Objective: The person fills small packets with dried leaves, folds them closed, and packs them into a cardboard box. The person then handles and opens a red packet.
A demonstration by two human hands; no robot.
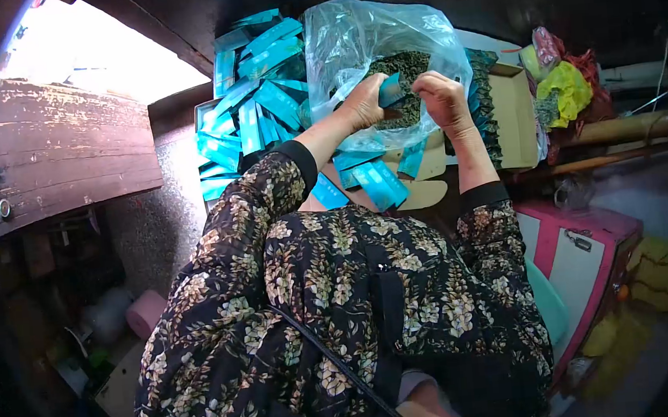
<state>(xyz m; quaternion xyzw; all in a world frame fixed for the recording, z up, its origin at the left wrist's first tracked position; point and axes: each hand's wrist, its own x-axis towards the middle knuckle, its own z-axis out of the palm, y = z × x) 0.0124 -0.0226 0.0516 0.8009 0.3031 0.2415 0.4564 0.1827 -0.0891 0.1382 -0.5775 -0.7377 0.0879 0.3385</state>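
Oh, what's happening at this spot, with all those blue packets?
Someone in a flowered top is working over a clear plastic bag of dark, crumbly bits. Their left hand holds a small blue packet over the bag; their right hand is close beside it, fingers curled, and I can't tell whether it holds anything. Many more blue packets lie heaped to the left, with a few in front of the bag.

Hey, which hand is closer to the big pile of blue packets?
Left. The left hand is right of the pile, holding a packet over the open bag. The right hand is also at the bag, but farther right.
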